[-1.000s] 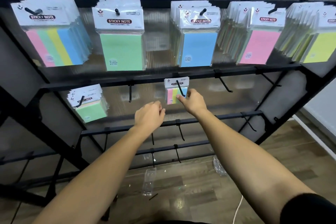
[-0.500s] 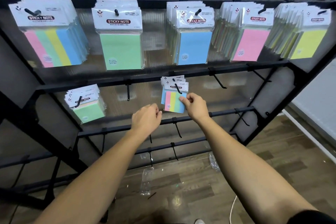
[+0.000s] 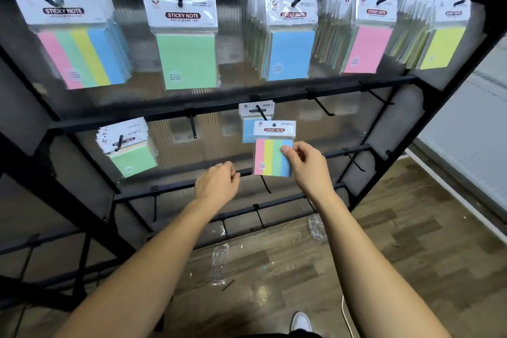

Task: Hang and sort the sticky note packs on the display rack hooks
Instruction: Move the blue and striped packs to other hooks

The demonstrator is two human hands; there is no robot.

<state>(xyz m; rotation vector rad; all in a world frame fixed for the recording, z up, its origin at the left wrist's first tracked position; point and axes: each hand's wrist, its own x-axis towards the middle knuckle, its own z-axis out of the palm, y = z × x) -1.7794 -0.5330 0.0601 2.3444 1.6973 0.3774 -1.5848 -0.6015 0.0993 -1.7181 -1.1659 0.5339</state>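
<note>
Since half a second ago the right hand [image 3: 307, 166] has drawn the small striped pack [image 3: 273, 147] off the middle-row hook [image 3: 260, 112]; it now sits below and in front of that hook, pinched at its right edge between thumb and fingers. A blue pack [image 3: 248, 130] remains hanging there behind it. The held pack's red label reads "STICKY NOTE"; its stripes are pink, yellow, green and blue. The left hand [image 3: 218, 185] is loosely curled by the lower rack bar [image 3: 175, 189]; I cannot tell whether it holds anything. The top-row packs, striped [image 3: 79, 56], green [image 3: 186, 62], blue [image 3: 292, 55], pink [image 3: 366, 48] and yellow [image 3: 441, 48], bear the same label.
</note>
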